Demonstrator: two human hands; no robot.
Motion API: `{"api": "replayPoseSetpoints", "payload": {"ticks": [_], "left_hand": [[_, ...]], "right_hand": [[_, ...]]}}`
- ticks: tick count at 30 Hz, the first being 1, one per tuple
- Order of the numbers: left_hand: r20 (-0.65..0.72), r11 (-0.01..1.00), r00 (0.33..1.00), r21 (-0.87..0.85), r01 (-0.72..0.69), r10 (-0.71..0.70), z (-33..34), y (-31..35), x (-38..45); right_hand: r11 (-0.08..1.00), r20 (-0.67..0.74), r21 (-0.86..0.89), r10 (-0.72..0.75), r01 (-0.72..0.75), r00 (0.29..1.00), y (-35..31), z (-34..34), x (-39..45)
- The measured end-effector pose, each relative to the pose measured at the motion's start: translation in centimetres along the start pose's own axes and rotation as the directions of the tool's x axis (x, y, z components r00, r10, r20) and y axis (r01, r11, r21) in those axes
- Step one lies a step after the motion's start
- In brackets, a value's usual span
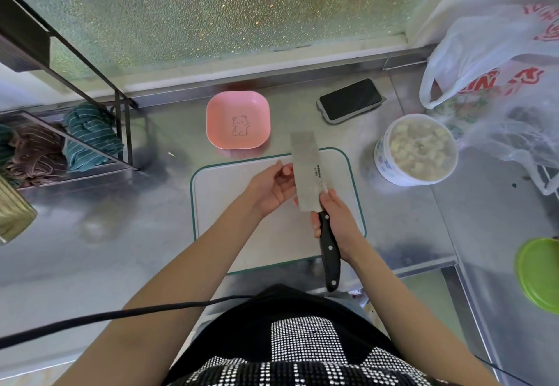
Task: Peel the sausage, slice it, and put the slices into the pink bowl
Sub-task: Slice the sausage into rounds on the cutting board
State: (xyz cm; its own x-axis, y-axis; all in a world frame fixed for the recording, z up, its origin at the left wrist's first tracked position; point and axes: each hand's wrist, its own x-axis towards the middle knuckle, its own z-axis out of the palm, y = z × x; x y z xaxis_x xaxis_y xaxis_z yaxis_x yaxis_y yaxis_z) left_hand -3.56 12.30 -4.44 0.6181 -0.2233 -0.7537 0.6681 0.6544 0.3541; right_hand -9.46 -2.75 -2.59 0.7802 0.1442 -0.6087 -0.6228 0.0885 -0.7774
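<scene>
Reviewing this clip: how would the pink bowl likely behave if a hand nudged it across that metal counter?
The pink bowl looks like thin plastic and holds nothing, so it is probably light. It sits on a glossy steel counter, so a nudge would likely make it slide easily. Its low, wide, square shape suggests it would skid rather than tip or roll.

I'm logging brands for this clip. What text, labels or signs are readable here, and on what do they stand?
Steel cleaver blade: a small dark brand mark, too blurred to read.
White plastic shopping bag: large red lettering, crumpled and cut off, unreadable.
Pink square bowl: a bear drawing only, no words.
White round tub: blue pattern on the side, no legible text.
</scene>
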Motion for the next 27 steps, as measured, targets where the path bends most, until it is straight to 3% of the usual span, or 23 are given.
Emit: {"api": "replayPoseSetpoints", "payload": {"ticks": [2, 4, 7, 11, 13, 14, 15, 17, 19, 22, 27], "left_hand": [[-0.058, 0.996, 0.997, 0.087, -0.036, 0.042, -0.3, -0.1, 0.4], [-0.120, 0.941, 0.984, 0.329, -0.085, 0.130, -0.3, -0.2, 0.8], [-0.033, 0.652, 0.961, 0.741, -0.161, 0.275, -0.2, -0.4, 1.2], [0.096, 0.412, 0.939, 0.880, -0.235, 0.331, -0.3, -0.7, 0.9], [0.117, 0.247, 0.863, 0.931, -0.267, 0.491, -1.6, -0.8, 0.4], [0.165, 0.086, 0.797, 0.961, -0.262, 0.581, -2.5, -0.8, 0.0], [0.253, -0.096, 0.732, 0.963, -0.251, 0.633, -3.7, -0.7, -0.4], [0.470, -0.398, 0.660, 0.877, -0.270, 0.586, -6.0, -0.8, -1.3], [0.588, -0.568, 0.678, 0.768, -0.295, 0.442, -7.6, -1.0, -1.8], [0.610, -0.665, 0.727, 0.688, -0.290, 0.314, -8.0, -1.1, -2.1], [0.703, -0.761, 0.670, 0.564, -0.319, 0.240, -7.8, -1.2, -2.3]], "right_hand": [[0.999, -0.019, -0.031, -0.015, 0.014, 1.000, -0.4, -0.6, -0.1], [0.994, -0.061, -0.106, -0.030, 0.023, 0.998, -0.6, -1.4, -0.3], [0.973, -0.142, -0.228, -0.055, 0.021, 0.988, -0.5, -2.6, -0.2], [0.937, -0.205, -0.349, -0.080, 0.003, 0.975, -0.5, -3.3, -0.2], [0.908, -0.235, -0.418, -0.116, 0.007, 0.965, -0.3, -3.0, -0.2], [0.890, -0.242, -0.456, -0.146, 0.020, 0.959, -0.1, -2.7, -0.3], [0.871, -0.243, -0.491, -0.169, 0.029, 0.955, 0.2, -2.3, -0.2], [0.833, -0.210, -0.551, -0.190, 0.044, 0.959, 0.4, -1.0, -0.2], [0.758, -0.151, -0.650, -0.195, 0.052, 0.969, 0.7, 0.2, -0.2], [0.589, -0.070, -0.803, -0.249, 0.093, 0.966, 1.6, 1.6, -0.2], [0.520, -0.035, -0.845, -0.287, 0.125, 0.957, 2.6, 2.9, -0.8]]}}
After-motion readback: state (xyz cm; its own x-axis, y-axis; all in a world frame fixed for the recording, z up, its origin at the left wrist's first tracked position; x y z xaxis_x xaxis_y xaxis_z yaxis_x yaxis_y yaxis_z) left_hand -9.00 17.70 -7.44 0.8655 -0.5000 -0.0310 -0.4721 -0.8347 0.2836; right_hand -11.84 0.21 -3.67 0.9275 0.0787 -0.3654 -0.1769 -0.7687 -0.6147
